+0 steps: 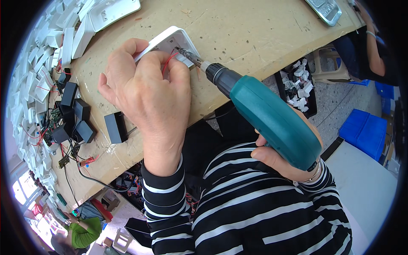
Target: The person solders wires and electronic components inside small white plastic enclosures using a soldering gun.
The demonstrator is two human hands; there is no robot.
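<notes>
My left hand (146, 91) grips a small white plastic housing (183, 39), its open side tilted up, on the tabletop. A thin red wire (167, 63) shows by the fingers; the rest of the inside is mostly hidden. In my right hand (276, 160) is a green cordless screwdriver (276, 121), held by its body with the handle out of sight. Its bit (187, 54) reaches into the housing. Whether the tip touches a screw cannot be made out. A black rectangular box (115, 127) lies beside my left wrist.
White housings (80, 38) are heaped along the left of the table (238, 29), near black boxes (83, 109) and tangled wires. A clear tray (326, 12) sits at the far edge. Below stand a black crate (312, 108) of white parts and blue bins (363, 134). Other people are nearby.
</notes>
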